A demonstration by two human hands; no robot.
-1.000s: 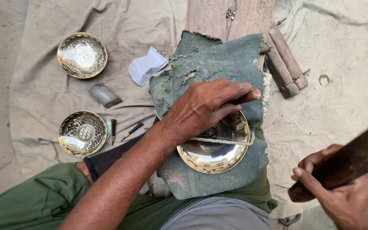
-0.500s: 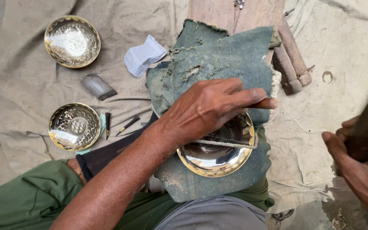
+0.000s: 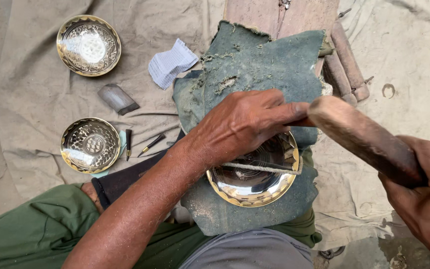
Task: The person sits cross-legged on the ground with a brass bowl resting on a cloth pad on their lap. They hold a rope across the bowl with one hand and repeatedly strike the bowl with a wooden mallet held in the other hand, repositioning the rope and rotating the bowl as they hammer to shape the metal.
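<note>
My left hand [image 3: 240, 124] rests over the far rim of a shiny brass bowl [image 3: 255, 187] and is closed on a thin tool hidden under the fingers. The bowl lies on a frayed green cloth [image 3: 255, 60] draped over a wooden block [image 3: 255, 12]. A thin string or rod [image 3: 260, 168] crosses the bowl's mouth. My right hand [image 3: 424, 204] grips a thick wooden mallet [image 3: 359, 137]. The mallet's rounded end sits right beside my left fingertips, above the bowl's right rim.
Two more patterned brass bowls [image 3: 89, 45] [image 3: 90, 145] lie on the beige sheet at left. Between and near them are a folded paper [image 3: 171, 62], a small metal block [image 3: 118, 98] and two thin punches [image 3: 128, 144] [image 3: 151, 144]. Wooden sticks [image 3: 347, 62] lie at upper right.
My right hand swung the mallet in from the right edge until its end reached my left fingertips over the bowl. My left hand stayed on the bowl.
</note>
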